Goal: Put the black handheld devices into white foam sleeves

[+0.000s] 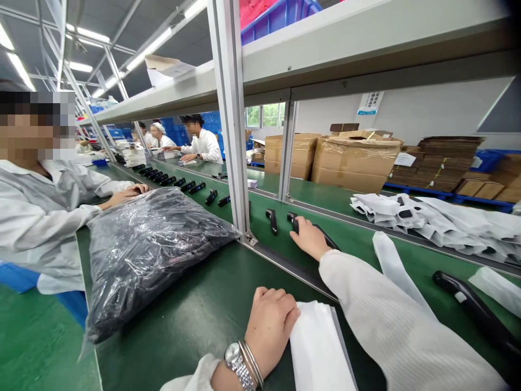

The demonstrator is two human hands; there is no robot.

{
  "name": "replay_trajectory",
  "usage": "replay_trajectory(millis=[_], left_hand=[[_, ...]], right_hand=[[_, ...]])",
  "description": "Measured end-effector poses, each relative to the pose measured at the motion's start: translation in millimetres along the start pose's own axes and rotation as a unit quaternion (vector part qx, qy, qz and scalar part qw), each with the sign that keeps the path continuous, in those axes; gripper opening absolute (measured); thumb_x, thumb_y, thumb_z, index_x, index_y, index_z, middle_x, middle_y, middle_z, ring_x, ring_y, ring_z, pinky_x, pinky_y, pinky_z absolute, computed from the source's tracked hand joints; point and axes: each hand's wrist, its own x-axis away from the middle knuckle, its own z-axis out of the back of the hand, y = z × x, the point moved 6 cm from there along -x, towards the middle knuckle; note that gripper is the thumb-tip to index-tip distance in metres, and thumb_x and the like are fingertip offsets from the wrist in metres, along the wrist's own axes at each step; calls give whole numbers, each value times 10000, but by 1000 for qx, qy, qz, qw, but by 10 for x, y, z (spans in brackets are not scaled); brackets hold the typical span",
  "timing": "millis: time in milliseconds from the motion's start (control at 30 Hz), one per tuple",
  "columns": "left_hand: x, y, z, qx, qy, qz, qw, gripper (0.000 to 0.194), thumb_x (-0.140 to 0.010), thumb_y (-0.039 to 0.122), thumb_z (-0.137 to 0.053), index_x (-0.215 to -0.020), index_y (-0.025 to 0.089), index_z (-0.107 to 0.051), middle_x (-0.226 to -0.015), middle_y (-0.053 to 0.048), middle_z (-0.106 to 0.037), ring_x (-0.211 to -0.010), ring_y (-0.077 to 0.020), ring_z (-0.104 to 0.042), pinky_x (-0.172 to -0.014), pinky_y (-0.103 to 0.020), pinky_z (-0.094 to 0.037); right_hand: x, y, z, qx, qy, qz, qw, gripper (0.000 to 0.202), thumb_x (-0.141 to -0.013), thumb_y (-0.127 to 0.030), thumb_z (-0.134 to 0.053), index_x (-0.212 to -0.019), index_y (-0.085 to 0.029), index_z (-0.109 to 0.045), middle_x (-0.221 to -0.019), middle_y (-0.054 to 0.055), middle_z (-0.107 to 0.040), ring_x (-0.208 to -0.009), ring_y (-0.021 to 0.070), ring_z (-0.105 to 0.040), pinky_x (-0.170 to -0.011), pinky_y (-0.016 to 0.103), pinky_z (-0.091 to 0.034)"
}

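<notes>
Your right hand (pixel 310 238) meets a black device (pixel 292 216)—likely light and stiff, best held mid-body—your left hand (pixel 271 328), white pouches (pixel 320 347); both grips unclear.

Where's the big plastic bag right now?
Left side of the head view: the plastic bag lies on the green table, between a co-worker and the metal post.

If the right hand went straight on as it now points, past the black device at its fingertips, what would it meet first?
Probably the next black device, lying on the green surface near the metal post, though depth from one view is uncertain.
</notes>
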Motion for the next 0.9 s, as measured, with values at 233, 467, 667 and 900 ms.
replay_trajectory(millis=[233, 467, 667, 900], left_hand=[[13, 54, 31, 29, 15, -9, 999, 174, -919, 82, -429, -826, 200, -516, -783, 32, -611, -723, -146, -513, -814, -349, -324], [17, 51, 127, 64, 54, 1, 997, 146, -830, 156, -638, -725, 190, -543, -811, 15, -557, -823, -172, -506, -808, -338, -331], [45, 42, 119, 130, 77, 5, 988, 135, -770, 145, -712, -745, 194, -589, -826, 15, -534, -858, -173, -518, -829, -342, -342], [91, 179, 202, 207, 86, -21, 974, 144, -779, 107, -704, -729, 196, -603, -860, 6, -497, -889, -168, -503, -842, -313, -373]], right_hand=[[-211, 250, -109, -119, 3, -71, 990, 544, -808, -178, -538, -1335, -163, -401, -1112, 162, -607, -971, 297, -643, -865, 436, -460], [656, 167, 95, -396, -59, -2, 916, 825, -778, -377, -654, -1427, -298, -152, -1005, 36, -659, -842, 215, -706, -807, 392, -537], [1343, -6, 245, -528, -115, 13, 842, 976, -727, -339, -786, -1393, -419, -77, -1012, 16, -616, -723, 201, -705, -690, 410, -569], [1636, -302, 187, -481, -143, 63, 863, 483, -847, -324, -680, -1241, -333, -400, -1201, 37, -539, -884, 137, -659, -841, 323, -534]])
